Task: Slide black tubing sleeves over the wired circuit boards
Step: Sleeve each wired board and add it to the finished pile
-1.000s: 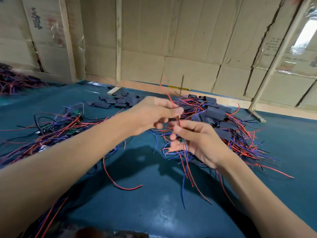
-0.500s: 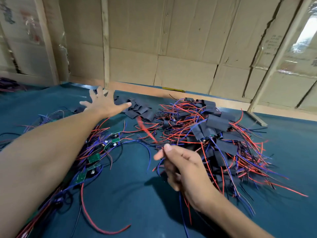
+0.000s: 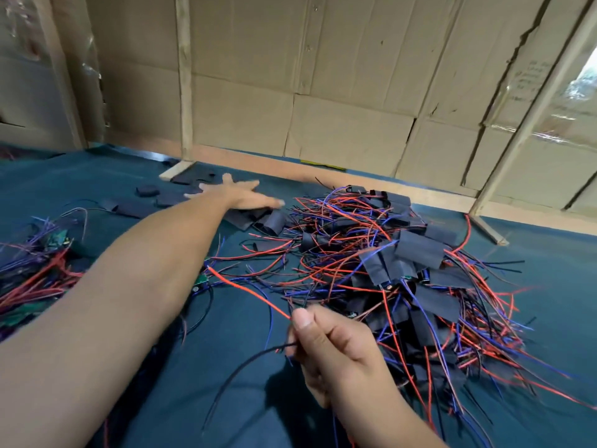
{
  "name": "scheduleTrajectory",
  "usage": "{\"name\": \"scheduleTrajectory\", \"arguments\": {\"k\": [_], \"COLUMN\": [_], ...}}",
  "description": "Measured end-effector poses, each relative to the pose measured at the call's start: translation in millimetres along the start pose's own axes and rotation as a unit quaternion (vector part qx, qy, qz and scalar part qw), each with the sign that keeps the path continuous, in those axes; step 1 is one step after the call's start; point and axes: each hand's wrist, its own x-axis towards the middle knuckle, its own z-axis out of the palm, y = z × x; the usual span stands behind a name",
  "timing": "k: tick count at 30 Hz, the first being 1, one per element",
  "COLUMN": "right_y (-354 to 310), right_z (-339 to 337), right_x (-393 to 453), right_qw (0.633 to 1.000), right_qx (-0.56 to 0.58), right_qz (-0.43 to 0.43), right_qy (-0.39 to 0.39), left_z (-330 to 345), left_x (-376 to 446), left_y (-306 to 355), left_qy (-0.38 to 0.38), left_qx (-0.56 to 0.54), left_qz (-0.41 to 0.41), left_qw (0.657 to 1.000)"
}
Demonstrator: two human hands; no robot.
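My left hand (image 3: 237, 197) stretches far across the table, fingers spread flat over loose black tubing sleeves (image 3: 258, 219). My right hand (image 3: 336, 350) is near the front, pinching a bundle of red, blue and black wires (image 3: 255, 294) that trails left to a small green circuit board (image 3: 202, 281). Right of it lies a big heap of sleeved boards with red and blue wires (image 3: 403, 270). More bare wired boards (image 3: 35, 266) are piled at the left, partly hidden by my left forearm.
Everything lies on a dark teal table cover (image 3: 245, 399). Further flat black sleeves (image 3: 145, 190) are scattered at the back left. A cardboard wall (image 3: 323, 92) with wooden posts (image 3: 184, 92) closes the back; a slanted post foot (image 3: 487, 229) rests at the right.
My left hand let go of the wires and swung out to the sleeve pile, settling lower on it. My right hand kept the wires and stayed near the front.
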Motion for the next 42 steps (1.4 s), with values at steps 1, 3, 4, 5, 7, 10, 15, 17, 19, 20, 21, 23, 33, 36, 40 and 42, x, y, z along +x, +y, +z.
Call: {"name": "scheduleTrajectory", "arguments": {"k": [1,3,4,5,7,10,15,17,19,20,21,23,33,36,40,42], "right_y": [-0.8,-3.2,-5.0,-7.2,-10.5,-9.9,-4.6,-3.3,-1.0,0.4,1.2,2.4,6.1,4.1,-0.9,-4.2], "right_z": [0.0,1.1,1.9,2.4,4.2,5.6,4.7,3.6,2.9,3.3,3.5,2.9,1.4,0.6,1.0,0.3], "right_x": [0.0,-0.1,-0.4,-0.7,-0.4,1.0,3.8,3.1,2.5,2.3,2.2,3.1,4.0,3.6,-0.3,-4.5], "right_qw": [1.000,1.000,1.000,1.000,0.997,0.993,0.993,0.996,0.996,0.996,0.996,0.995,0.998,0.998,0.995,0.993], "right_qx": [-0.004,-0.009,0.000,0.019,0.060,0.095,0.090,0.070,0.062,0.063,0.064,0.068,0.024,0.044,0.082,0.099], "right_qz": [-0.002,-0.006,0.000,0.010,0.033,0.054,0.043,0.034,0.029,0.029,0.030,0.031,-0.005,-0.002,-0.006,-0.019], "right_qy": [-0.002,0.001,0.004,0.009,0.025,0.049,0.061,0.054,0.055,0.057,0.060,0.069,0.052,0.050,0.057,0.064], "left_z": [7.2,17.2,21.6,25.8,30.5,39.7,58.6,64.6,65.6,64.4,62.6,59.0,51.1,33.7,20.0,19.3], "left_x": [-2.4,-10.9,-16.1,-22.8,-38.8,-67.1,-107.9,-119.2,-126.2,-128.7,-130.0,-130.3,-132.9,-135.1,-137.2,-137.6], "left_y": [2.5,4.5,2.6,-1.3,-11.1,-23.0,-29.8,-26.2,-23.3,-23.3,-22.9,-21.2,-14.6,-16.8,-17.0,-19.3], "left_qy": [-0.020,-0.008,0.012,0.034,0.065,0.091,0.150,0.165,0.182,0.192,0.203,0.224,0.317,0.322,0.153,0.122], "left_qx": [0.039,0.068,0.071,0.074,0.090,0.099,0.096,0.112,0.100,0.082,0.057,0.019,0.052,0.015,0.033,0.033], "left_qz": [-0.003,0.007,0.024,0.039,0.058,0.077,0.088,0.085,0.080,0.077,0.076,0.077,0.098,0.109,0.069,0.039], "left_qw": [0.999,0.998,0.997,0.996,0.992,0.988,0.980,0.976,0.975,0.975,0.974,0.971,0.942,0.940,0.985,0.991]}}
